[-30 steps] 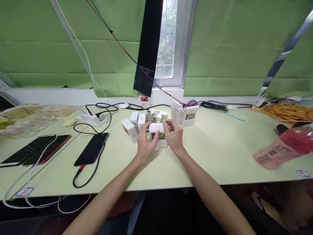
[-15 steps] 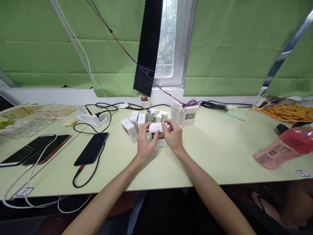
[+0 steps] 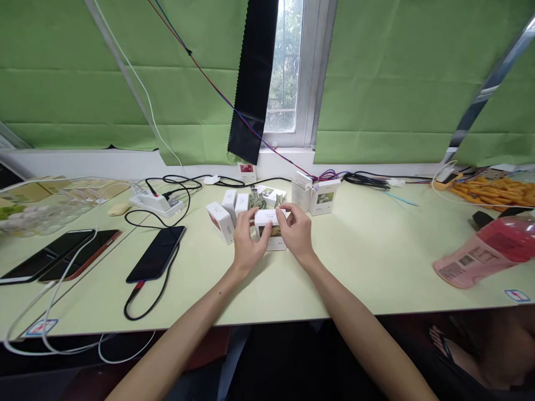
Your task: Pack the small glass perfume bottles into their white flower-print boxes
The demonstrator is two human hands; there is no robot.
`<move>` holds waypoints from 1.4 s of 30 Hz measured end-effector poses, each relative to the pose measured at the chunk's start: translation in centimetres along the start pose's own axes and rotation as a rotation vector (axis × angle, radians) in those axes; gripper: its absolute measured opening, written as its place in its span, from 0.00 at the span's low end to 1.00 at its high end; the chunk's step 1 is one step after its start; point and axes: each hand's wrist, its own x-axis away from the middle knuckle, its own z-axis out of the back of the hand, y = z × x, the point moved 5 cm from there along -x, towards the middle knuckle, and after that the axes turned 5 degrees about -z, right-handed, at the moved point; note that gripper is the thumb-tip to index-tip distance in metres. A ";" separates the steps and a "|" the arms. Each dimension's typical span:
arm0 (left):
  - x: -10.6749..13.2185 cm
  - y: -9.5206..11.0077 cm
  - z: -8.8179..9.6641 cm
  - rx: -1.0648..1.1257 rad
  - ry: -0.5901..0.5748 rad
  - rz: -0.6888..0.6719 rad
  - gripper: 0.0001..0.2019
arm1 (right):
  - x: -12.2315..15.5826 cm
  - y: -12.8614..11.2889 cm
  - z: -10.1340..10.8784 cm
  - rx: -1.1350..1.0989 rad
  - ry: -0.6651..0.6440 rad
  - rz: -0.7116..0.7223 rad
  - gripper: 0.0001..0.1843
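Between my hands a small white box (image 3: pixel 276 243) with a picture on its front stands on the pale table. My left hand (image 3: pixel 249 239) is closed on the box's left side, thumb at its front. From the right, my right hand (image 3: pixel 297 229) grips the top and side, its thumb near the upper front edge. Left of the box, a similar white box (image 3: pixel 221 224) leans at an angle beside two upright small boxes (image 3: pixel 229 203). Just behind my hands lie glass bottles (image 3: pixel 259 200), partly hidden, and a white box on its side (image 3: pixel 272 194).
Two white boxes (image 3: pixel 322 199) stand at the back right by a coil of black cable (image 3: pixel 365 180). A charging phone (image 3: pixel 156 255) and a power strip (image 3: pixel 155 203) are on the left. A pink bottle (image 3: pixel 476 256) lies at the right, near the table's front edge.
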 end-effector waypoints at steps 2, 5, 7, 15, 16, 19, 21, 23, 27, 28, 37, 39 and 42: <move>0.0 0.0 0.0 0.000 0.001 -0.001 0.18 | 0.0 0.0 0.0 0.005 0.000 0.000 0.10; 0.0 0.1 0.0 0.001 -0.001 0.003 0.18 | 0.0 0.0 0.0 0.019 -0.001 0.004 0.10; 0.0 0.1 0.0 -0.001 -0.005 0.008 0.18 | 0.0 0.0 0.0 0.030 -0.001 0.003 0.10; 0.0 0.2 0.1 -0.006 -0.010 0.019 0.17 | 0.0 0.0 0.0 0.035 -0.006 0.007 0.10; 0.0 0.2 0.0 -0.005 -0.009 0.019 0.16 | 0.0 0.0 0.0 0.037 -0.008 0.009 0.10; 0.0 0.2 0.1 -0.006 -0.008 0.021 0.16 | 0.0 0.0 -0.1 0.048 -0.010 0.009 0.10; 0.0 0.2 0.1 -0.010 -0.007 0.024 0.16 | -0.1 0.1 -0.1 0.054 -0.011 0.009 0.11; 0.0 0.2 0.1 -0.017 -0.005 0.024 0.16 | -0.1 0.0 -0.1 0.055 -0.011 0.010 0.11; 0.0 0.2 0.1 -0.014 -0.006 0.031 0.15 | -0.1 0.0 0.0 0.039 -0.010 0.012 0.10; 0.0 0.2 0.1 -0.010 -0.008 0.032 0.15 | -0.1 -0.1 0.0 0.033 -0.009 0.014 0.10; -0.1 0.4 0.1 0.000 -0.007 0.022 0.15 | -0.1 0.1 -0.1 0.049 -0.016 -0.012 0.11; -0.1 0.4 0.1 -0.003 -0.004 0.019 0.15 | -0.1 0.1 -0.1 0.047 -0.019 -0.011 0.11; -0.1 0.4 0.1 -0.003 -0.002 0.016 0.15 | -0.1 0.1 -0.1 0.045 -0.023 -0.016 0.11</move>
